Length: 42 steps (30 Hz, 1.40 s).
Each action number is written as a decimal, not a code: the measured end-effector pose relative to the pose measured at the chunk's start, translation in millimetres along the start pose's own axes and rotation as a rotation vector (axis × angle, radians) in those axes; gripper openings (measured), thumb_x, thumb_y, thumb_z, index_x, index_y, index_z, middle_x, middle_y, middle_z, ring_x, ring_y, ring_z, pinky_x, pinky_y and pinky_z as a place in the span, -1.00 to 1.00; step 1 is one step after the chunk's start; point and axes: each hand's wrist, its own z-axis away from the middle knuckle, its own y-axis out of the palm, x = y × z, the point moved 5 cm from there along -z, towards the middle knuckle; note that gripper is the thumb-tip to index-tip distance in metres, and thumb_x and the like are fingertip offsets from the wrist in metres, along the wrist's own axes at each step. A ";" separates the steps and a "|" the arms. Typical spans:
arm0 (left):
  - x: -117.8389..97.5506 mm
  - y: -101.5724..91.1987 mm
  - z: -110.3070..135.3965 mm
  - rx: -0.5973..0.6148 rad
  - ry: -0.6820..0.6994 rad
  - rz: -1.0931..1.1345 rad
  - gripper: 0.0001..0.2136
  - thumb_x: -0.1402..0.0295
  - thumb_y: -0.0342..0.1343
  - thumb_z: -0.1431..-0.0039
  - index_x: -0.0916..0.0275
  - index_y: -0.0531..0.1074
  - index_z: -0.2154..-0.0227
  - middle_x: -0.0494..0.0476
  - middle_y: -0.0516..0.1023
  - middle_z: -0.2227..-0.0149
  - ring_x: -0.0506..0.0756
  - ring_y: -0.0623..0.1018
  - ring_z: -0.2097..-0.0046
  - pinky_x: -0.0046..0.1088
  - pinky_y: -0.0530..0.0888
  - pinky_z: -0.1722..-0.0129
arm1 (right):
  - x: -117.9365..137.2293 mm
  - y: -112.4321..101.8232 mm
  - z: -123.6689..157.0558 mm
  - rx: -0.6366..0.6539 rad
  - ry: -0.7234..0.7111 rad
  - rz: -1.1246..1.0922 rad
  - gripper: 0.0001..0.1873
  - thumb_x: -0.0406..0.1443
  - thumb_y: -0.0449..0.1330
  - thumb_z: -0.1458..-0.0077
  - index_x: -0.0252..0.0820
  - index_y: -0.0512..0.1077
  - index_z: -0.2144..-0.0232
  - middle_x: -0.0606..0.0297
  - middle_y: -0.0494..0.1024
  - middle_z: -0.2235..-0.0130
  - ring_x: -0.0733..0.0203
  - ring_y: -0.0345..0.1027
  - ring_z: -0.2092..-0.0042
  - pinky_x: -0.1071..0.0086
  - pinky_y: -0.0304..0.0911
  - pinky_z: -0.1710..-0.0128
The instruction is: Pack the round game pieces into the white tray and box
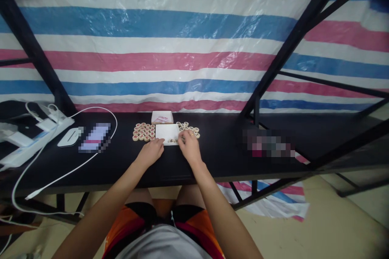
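Note:
A shallow white box (166, 131) lies on the black table, with several round Chinese chess pieces (172, 141) along its near inner edge. My left hand (153, 149) grips the box's near left corner, fingers closed together. At the near right side of the box, my right hand (190, 144) has its fingers pinched, apparently around one Chinese chess piece; the fingers mostly hide it. Left of the box, red-marked pieces (144, 132) stand in close rows. Dark-marked pieces (191, 129) are spread on the right, partly behind my right hand.
Behind the open box stands a second white box (162, 117). A blurred phone (95, 137), a white device (69, 136), a power strip (36, 139) and a loose white cable (65, 174) occupy the left. Black metal posts (273, 64) frame the table; a pixelated object (270, 144) is at right.

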 end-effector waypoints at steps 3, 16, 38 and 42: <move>0.1 0.0 0.0 -0.038 0.001 0.055 -0.62 0.41 -0.13 -0.26 0.36 0.23 -0.11 0.30 0.49 0.07 0.14 0.51 0.08 -0.37 0.42 0.09 | 19.0 13.7 0.3 0.122 -0.118 -0.061 -0.86 -0.37 0.01 -0.15 -0.15 0.38 0.33 0.19 0.41 0.25 0.14 0.31 0.19 0.33 0.22 0.15; -4.0 -1.5 0.9 -0.006 0.064 0.066 -0.73 0.44 -0.13 -0.24 0.31 0.38 0.07 0.23 0.47 0.19 0.12 0.50 0.16 -0.38 0.43 0.13 | 37.1 29.4 5.6 0.344 -0.279 0.041 -0.83 -0.42 0.02 -0.12 -0.20 0.40 0.28 0.22 0.48 0.29 0.16 0.33 0.19 0.31 0.18 0.10; -2.7 -0.2 1.0 -0.018 0.075 0.031 -0.68 0.46 -0.12 -0.23 0.34 0.37 0.00 0.24 0.46 0.14 0.13 0.50 0.13 -0.36 0.42 0.10 | -22.2 3.9 7.3 0.217 0.270 0.332 -0.75 -0.28 0.10 -0.13 -0.18 0.46 0.15 0.14 0.45 0.09 0.06 0.25 0.07 0.32 0.17 0.16; -2.1 0.0 0.8 -0.026 0.078 0.027 -0.68 0.45 -0.12 -0.23 0.34 0.37 0.00 0.24 0.46 0.14 0.13 0.50 0.13 -0.36 0.42 0.09 | -23.3 2.5 6.6 0.192 0.257 0.327 -0.79 -0.26 0.13 -0.11 -0.18 0.47 0.21 0.14 0.45 0.09 0.05 0.24 0.08 0.32 0.16 0.17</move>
